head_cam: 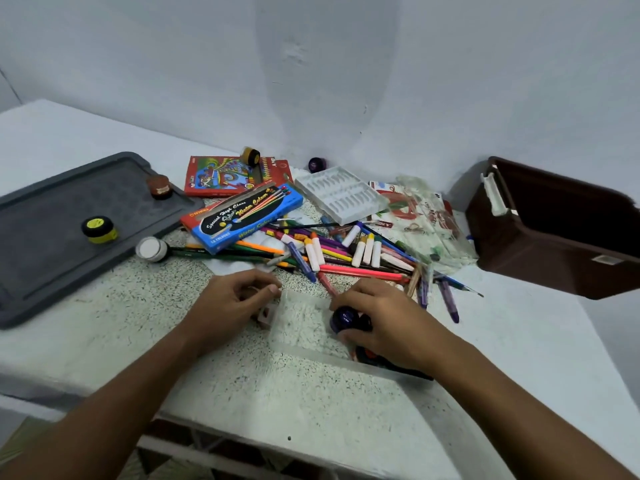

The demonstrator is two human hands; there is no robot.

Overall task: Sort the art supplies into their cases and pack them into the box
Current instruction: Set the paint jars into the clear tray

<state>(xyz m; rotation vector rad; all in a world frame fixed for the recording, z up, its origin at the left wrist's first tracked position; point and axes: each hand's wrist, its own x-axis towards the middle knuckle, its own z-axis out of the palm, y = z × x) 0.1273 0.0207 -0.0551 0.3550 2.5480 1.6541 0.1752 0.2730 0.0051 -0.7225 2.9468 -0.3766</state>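
Observation:
My right hand (388,320) grips a dark blue paint jar (344,318) and holds it in a clear plastic case (304,323) on the speckled table. More dark jars (370,356) lie under that hand in the case. My left hand (232,306) has its fingers curled and pinches the case's far left corner. A small pink block (267,315) lies just beside it. Behind the hands is a pile of loose crayons, pens and pencils (346,252). The brown box (554,233) stands open at the right.
A grey tray (41,271) at the left carries a brown jar (160,187) and a yellow jar (99,230). A white jar (151,249) sits by it. A blue watercolour box (242,216), red crayon box (214,176), white insert (341,195) and plastic pouch (426,216) lie behind.

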